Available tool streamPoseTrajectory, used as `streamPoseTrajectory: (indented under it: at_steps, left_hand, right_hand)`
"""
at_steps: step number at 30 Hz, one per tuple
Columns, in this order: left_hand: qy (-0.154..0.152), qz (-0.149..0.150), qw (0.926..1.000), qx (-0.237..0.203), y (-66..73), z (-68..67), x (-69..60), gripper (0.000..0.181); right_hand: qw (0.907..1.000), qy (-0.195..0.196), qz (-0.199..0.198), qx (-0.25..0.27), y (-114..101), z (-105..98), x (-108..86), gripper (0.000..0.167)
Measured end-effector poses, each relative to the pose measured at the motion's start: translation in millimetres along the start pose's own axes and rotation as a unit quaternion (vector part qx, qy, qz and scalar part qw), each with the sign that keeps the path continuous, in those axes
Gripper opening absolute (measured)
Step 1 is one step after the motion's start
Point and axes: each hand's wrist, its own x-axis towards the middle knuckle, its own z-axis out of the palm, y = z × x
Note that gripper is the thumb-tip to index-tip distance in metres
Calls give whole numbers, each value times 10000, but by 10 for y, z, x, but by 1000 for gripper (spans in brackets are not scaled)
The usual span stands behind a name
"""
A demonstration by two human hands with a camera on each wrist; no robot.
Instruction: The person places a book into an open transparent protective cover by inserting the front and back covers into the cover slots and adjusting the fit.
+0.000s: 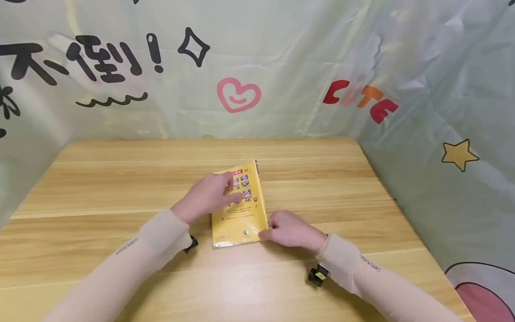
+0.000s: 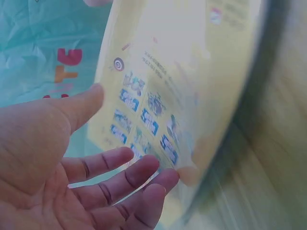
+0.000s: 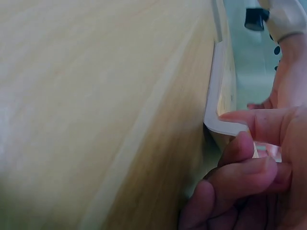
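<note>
A yellow book (image 1: 239,228) with a glossy cover and small printed pictures lies near the middle of the table. My left hand (image 1: 206,196) is over its upper left part, thumb and fingers spread. In the left wrist view, the left hand (image 2: 86,177) has loosely bent fingers by the printed cover (image 2: 158,72); whether they press on it I cannot tell. At the lower right corner my right hand (image 1: 293,230) pinches the book. The right wrist view has the right thumb (image 3: 268,125) on the cover and curled fingers below the book's corner (image 3: 223,125).
The wood-grain table (image 1: 120,170) runs back to a pale printed curtain (image 1: 289,80), which also hangs along the right side (image 1: 438,188). Small black wrist cameras sit at the left cuff (image 1: 191,244) and the right cuff (image 1: 318,276).
</note>
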Motion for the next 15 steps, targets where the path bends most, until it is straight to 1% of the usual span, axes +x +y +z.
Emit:
streamPoseTrajectory:
  at_steps: [1, 4, 6, 9, 11, 15]
  left_hand:
    - [12, -12, 10000, -68, 17, 0, 37, 44]
    - [66, -59, 9998, -190, 67, 5, 143, 45]
    - [86, -165, 9993, -312, 109, 3, 207, 46]
    - [125, -321, 9987, -380, 152, -11, 288, 50]
    - [138, -386, 9984, -400, 175, -31, 327, 52]
    - [143, -399, 9983, -409, 225, -78, 377, 58]
  right_hand:
    - [10000, 9, -4, -13, -12, 9, 2, 24]
    - [9998, 84, 3, -184, -46, 31, -3, 31]
    - [9993, 161, 32, -342, -70, 46, -15, 36]
    - [9976, 316, -1, -618, -102, 76, -39, 40]
    - [9957, 431, -90, -818, -128, 92, -52, 41]
    - [9914, 595, -297, -1123, -174, 100, -88, 43]
